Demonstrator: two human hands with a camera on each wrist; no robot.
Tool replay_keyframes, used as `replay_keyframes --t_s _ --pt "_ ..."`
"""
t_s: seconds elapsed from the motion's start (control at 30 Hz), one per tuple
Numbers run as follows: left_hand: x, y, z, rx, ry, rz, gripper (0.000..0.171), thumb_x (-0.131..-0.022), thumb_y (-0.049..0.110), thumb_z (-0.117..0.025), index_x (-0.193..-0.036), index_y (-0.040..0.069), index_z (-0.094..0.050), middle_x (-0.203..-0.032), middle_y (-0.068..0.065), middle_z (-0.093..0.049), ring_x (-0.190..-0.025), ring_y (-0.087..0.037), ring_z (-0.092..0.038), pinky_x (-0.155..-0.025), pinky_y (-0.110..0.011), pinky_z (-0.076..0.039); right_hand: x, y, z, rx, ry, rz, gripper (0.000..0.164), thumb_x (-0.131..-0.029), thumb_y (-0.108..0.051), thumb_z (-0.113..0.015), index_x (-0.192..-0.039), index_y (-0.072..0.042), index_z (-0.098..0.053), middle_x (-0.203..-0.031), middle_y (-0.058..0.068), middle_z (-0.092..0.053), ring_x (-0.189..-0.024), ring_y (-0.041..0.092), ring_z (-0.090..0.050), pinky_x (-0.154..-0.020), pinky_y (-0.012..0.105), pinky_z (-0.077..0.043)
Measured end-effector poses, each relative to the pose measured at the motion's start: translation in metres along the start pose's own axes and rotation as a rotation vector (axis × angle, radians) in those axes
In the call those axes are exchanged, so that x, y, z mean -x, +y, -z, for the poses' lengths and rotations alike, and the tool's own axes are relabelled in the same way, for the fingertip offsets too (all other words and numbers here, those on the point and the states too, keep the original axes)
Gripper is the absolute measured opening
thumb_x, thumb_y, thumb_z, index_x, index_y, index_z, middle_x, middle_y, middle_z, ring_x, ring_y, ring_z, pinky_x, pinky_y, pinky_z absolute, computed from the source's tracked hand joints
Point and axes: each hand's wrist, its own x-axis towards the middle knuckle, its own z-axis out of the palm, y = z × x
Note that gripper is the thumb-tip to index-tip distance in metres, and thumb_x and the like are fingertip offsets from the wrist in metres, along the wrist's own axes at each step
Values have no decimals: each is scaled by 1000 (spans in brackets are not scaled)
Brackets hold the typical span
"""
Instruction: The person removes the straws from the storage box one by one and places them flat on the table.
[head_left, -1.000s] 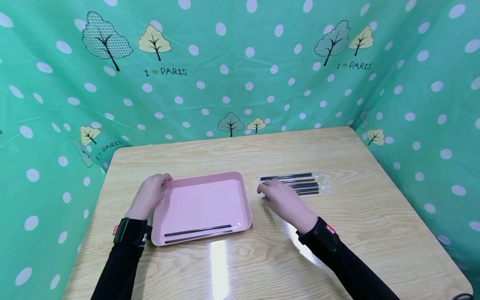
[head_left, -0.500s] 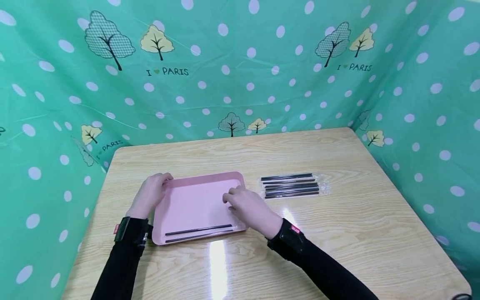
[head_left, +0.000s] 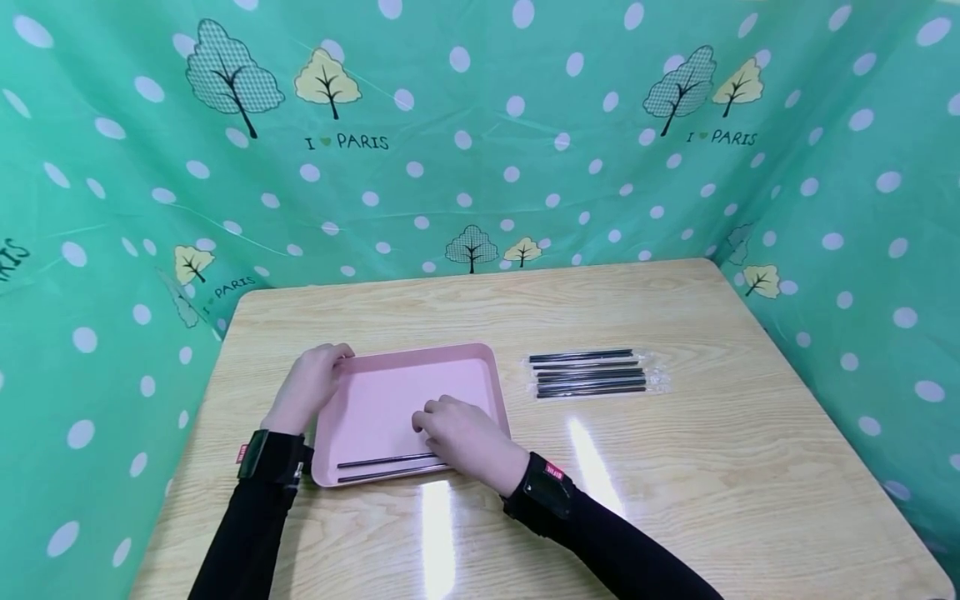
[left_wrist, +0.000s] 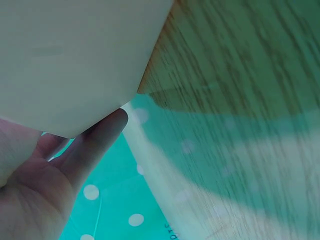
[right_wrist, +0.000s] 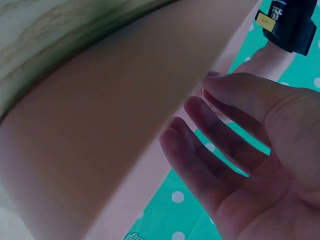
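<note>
A pink tray (head_left: 408, 357) lies on the table, its inside facing up. Two thin black sticks (head_left: 386, 460) lie along its near side; a clear wrapper seemed to show at their right end before my hand covered it. My left hand (head_left: 306, 385) holds the tray's back left corner. In the left wrist view a finger (left_wrist: 95, 145) lies along the tray's outer wall. Over the tray's right half is my right hand (head_left: 468, 437), fingers loosely bent. The right wrist view shows its thumb and fingers (right_wrist: 220, 135) apart beyond the tray wall (right_wrist: 100, 100), with nothing visible between them.
To the right of the tray lie several black sticks (head_left: 588, 377) in clear wrappers, side by side. The wooden table (head_left: 705, 442) is bordered by a green dotted cloth (head_left: 420, 100) at its back and sides.
My right hand has moved left from the wrapped sticks, across the tray's right rim, to above the sticks inside. The left hand stays at the tray's corner.
</note>
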Motion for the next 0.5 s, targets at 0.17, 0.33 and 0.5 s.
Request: replay_keyframes --t_s 0.17,0.33,0.5 --pt "0 1 1 2 -3 -3 20 -96 -13 -58 -107 -6 -72 -99 -25 -72 -97 -43 -70 -85 -55 -60 0 -3 -8 11 5 24 10 -97 -10 -66 -98 -17 -74 -85 -5 -68 -77 11 -63 -62 21 -54" --pt "-1 0 1 5 1 -4 21 -94 -14 -58 -107 -7 -71 -99 -26 -72 -97 -43 -70 -85 -55 -60 0 -6 -16 11 -22 32 15 -96 -5 -64 -93 -17 -72 -83 -6 -67 -75 9 -63 -60 20 -52" --pt "-1 0 0 5 -9 10 21 -94 -15 -58 -108 -7 -71 -100 -26 -72 -98 -43 -70 -87 -55 -60 -3 -7 -19 -7 -75 15 16 -96 -7 -63 -97 -18 -74 -86 -5 -67 -77 9 -62 -62 21 -52"
